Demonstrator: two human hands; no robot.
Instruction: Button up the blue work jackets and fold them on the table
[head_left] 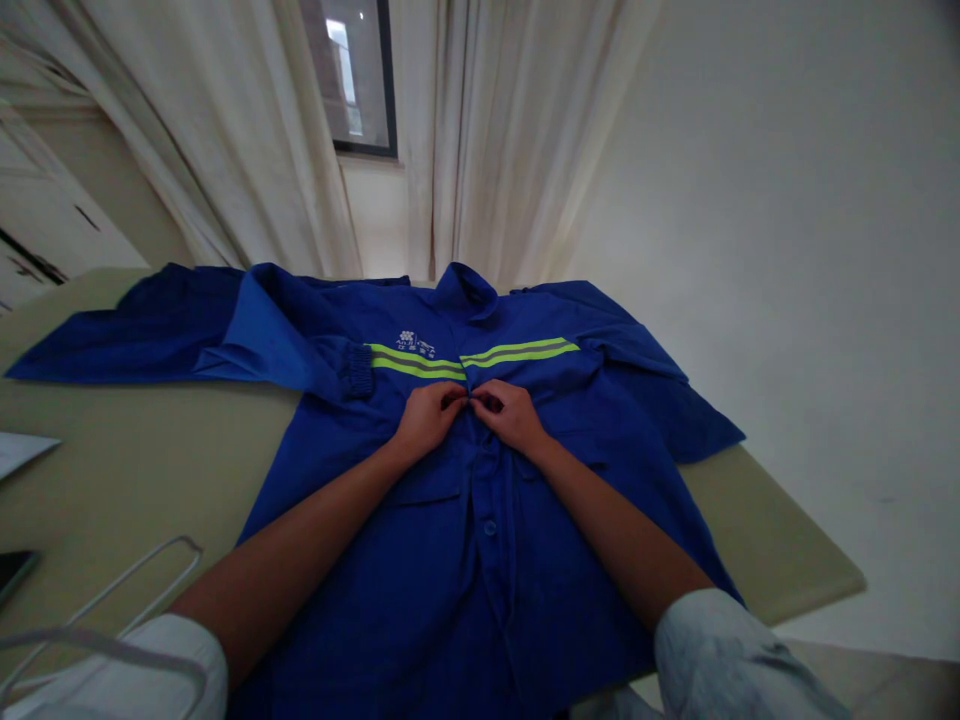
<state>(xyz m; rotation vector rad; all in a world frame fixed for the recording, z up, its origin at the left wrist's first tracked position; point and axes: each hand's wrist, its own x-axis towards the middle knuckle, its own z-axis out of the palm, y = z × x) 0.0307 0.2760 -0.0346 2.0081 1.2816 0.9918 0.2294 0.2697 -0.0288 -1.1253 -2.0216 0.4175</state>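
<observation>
A blue work jacket (pixel 592 480) lies spread front side up, its collar at the far end. A yellow-green and grey stripe (pixel 517 352) crosses the chest, with a white printed logo above it on the left. My left hand (pixel 430 418) and my right hand (pixel 513 412) meet at the front opening just below the stripe. Both pinch the edges of the jacket's placket between thumb and fingers. Whether a button is between the fingertips is hidden. Lower on the placket a button (pixel 490 527) shows, and the front hangs partly apart there.
The jacket rests on a greenish-beige table (pixel 795 540). At the left are a white sheet (pixel 22 453), a dark flat device (pixel 15 573) and a white cable (pixel 161 548). Curtains (pixel 517 130) and a white wall (pixel 810 250) stand behind.
</observation>
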